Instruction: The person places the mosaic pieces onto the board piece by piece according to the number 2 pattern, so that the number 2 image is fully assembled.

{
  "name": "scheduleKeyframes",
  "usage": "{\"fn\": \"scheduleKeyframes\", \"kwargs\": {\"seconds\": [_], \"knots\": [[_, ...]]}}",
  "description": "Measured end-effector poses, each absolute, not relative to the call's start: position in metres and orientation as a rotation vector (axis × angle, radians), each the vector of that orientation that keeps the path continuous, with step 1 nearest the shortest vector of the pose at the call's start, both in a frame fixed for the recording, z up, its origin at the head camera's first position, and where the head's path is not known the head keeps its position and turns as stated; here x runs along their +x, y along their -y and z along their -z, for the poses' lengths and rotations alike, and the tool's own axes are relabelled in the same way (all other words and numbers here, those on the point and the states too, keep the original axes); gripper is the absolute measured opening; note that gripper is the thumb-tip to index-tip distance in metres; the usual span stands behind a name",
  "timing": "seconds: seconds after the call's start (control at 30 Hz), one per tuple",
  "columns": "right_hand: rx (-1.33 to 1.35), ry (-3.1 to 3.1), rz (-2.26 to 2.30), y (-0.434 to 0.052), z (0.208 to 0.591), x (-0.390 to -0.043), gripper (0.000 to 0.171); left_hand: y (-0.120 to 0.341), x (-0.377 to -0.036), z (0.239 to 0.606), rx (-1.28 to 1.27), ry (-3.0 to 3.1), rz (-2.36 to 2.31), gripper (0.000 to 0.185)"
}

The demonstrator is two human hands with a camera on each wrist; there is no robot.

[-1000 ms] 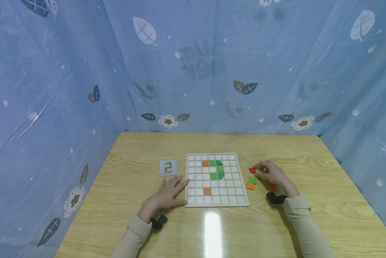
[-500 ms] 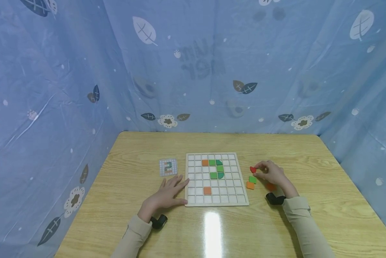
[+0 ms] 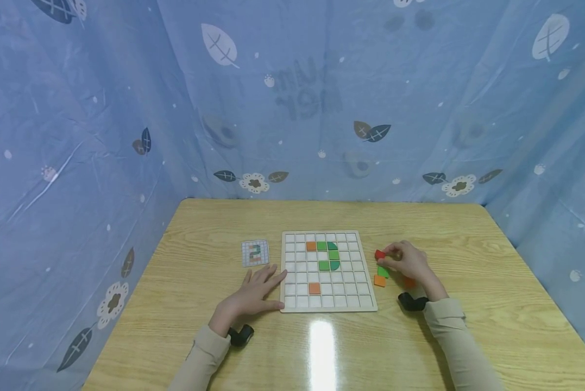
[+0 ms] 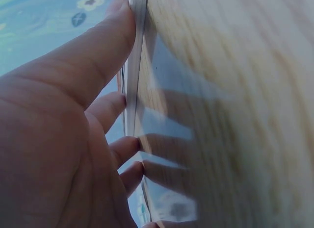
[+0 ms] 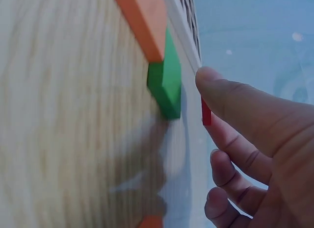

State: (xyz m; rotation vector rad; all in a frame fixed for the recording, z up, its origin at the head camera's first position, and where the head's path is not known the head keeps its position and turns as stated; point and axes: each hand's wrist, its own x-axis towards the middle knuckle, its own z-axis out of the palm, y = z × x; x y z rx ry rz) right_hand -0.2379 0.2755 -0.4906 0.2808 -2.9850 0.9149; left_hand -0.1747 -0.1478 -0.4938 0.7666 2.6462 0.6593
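Note:
A red tile is pinched between the thumb and forefinger of my right hand, just beyond the right edge of the white grid board. The right wrist view shows only a thin side of that red tile behind the thumb. Below it on the table lie a green tile and an orange tile. Another orange tile is partly under my right hand. My left hand lies with fingers spread, thumb and fingertips at the board's left edge. Several green and orange tiles occupy board squares.
A small card printed with a coloured figure on a grid lies left of the board. The wooden table ends at a blue patterned curtain at the back and sides.
My right hand has shifted slightly left with the red tile, which has turned between the fingers. The left hand and the board tiles have stayed in place.

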Motion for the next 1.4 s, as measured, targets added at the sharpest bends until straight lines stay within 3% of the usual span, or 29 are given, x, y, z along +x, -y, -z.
{"fn": "scheduleKeyframes", "kwargs": {"seconds": [1.4], "knots": [[0.379, 2.920, -1.050, -0.198, 0.491, -0.236, 0.027, 0.148, -0.174, 0.493, 0.760, -2.627, -0.668, 0.076]]}}
